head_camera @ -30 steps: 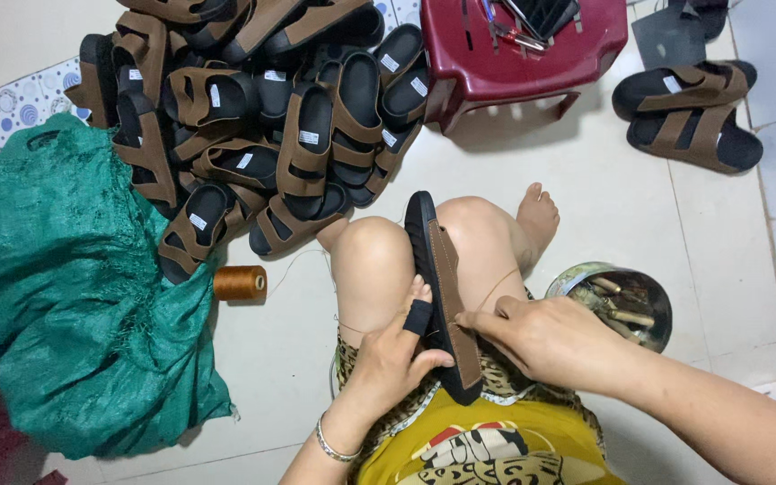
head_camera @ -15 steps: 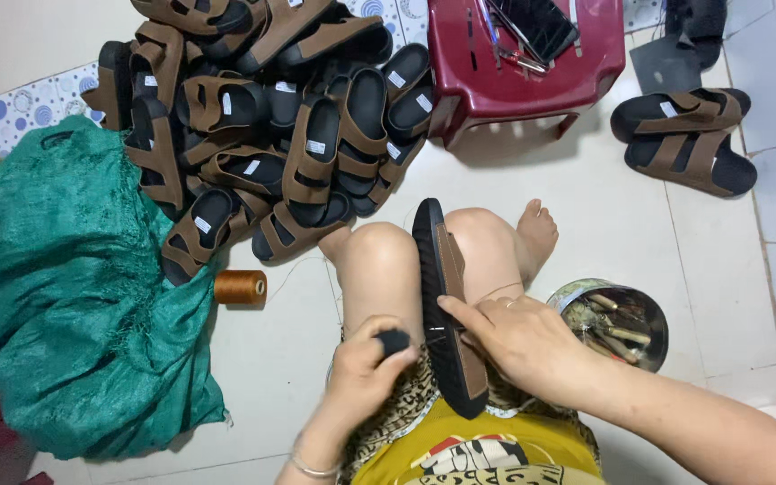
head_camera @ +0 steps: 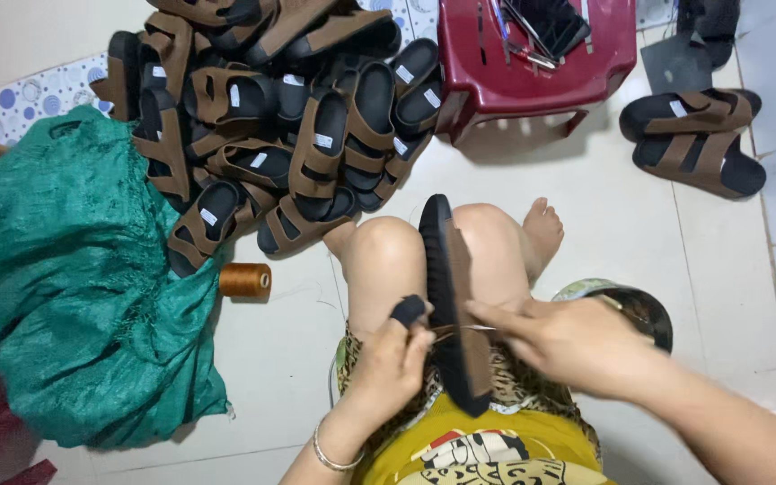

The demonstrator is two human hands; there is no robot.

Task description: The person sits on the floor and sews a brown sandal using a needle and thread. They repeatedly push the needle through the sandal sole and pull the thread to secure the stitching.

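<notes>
tiled floor [head_camera: 729, 269]; both hands [head_camera: 397, 359] work a black sandal [head_camera: 455, 305].

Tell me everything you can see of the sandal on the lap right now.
The sandal stands on edge between the knees, toe pointing away. Its thick black sole looks like foam or rubber, with a brown footbed facing right. The left hand, a black cover on its thumb, presses its left side; the right hand meets it from the right, pulling a thin thread.
</notes>
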